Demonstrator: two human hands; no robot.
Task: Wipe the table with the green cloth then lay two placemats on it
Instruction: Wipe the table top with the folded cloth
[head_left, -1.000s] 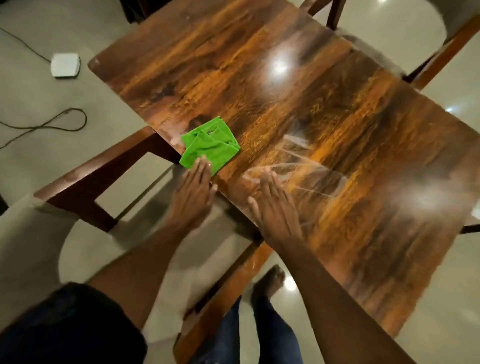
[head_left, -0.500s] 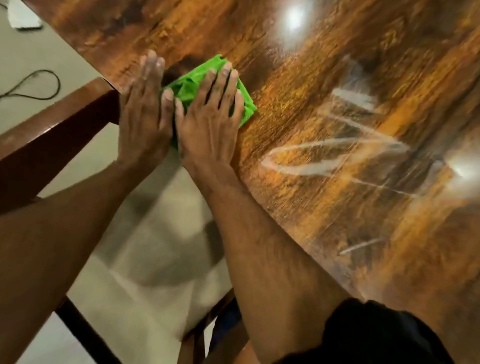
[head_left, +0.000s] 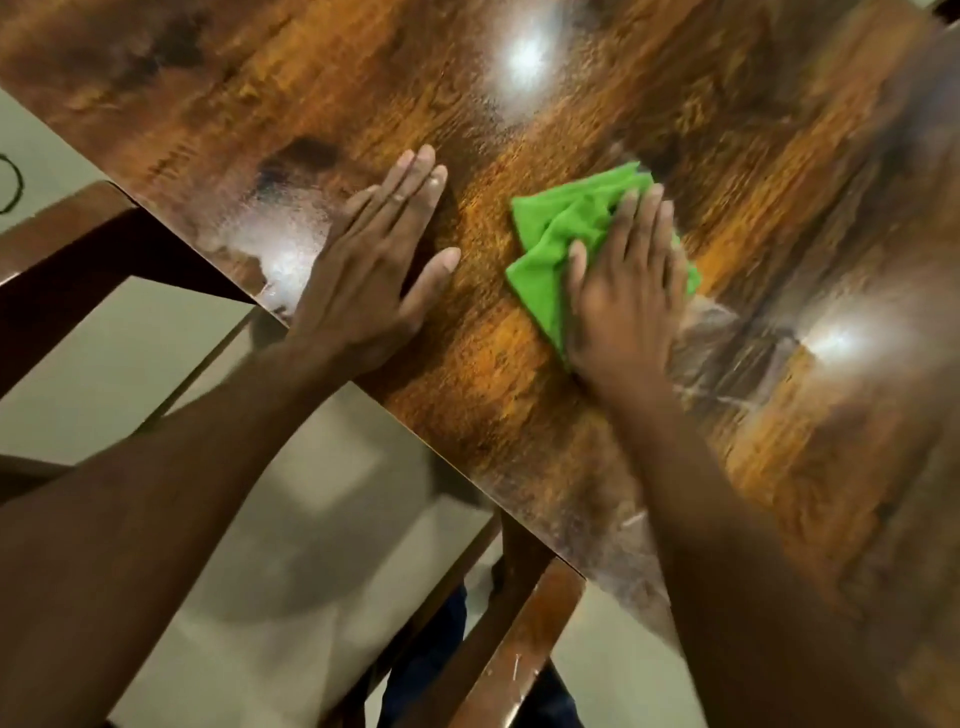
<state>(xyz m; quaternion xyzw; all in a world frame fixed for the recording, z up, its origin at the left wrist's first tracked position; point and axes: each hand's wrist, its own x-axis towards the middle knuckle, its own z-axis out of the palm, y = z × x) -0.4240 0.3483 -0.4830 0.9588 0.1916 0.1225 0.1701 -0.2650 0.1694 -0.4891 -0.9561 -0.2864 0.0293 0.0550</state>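
Right hand: right hand (head_left: 621, 296) lies flat on the green cloth (head_left: 563, 234), fingers straight and close together, palm bearing down so the fabric is pinned to the wood rather than gripped.
Left hand: left hand (head_left: 376, 260) rests spread and empty on the bare table (head_left: 519, 395) beside the near edge, fingers straight, thumb out, set apart from the cloth; it looks like a brace for the lean.
Cloth: bunched and creased, mid-table just right of the left hand, its upper and left folds showing past the fingers while the rest is hidden under the palm.
Handling: soft, light and limp, likely to crumple or ride up if pushed from one corner; best driven by a flat palm over its middle (as now), and lifted later by pinching a raised fold.
Surface: glossy wood with lamp glare and pale streaks to the right of the cloth; slick, so the cloth should glide with little drag. Blur makes it hard to tell whether the streaks are moisture or smears.
Progress: wiping appears under way; no placemats in view.
Surroundings: chair frame (head_left: 514, 644) and pale floor (head_left: 130, 358) below the table edge.
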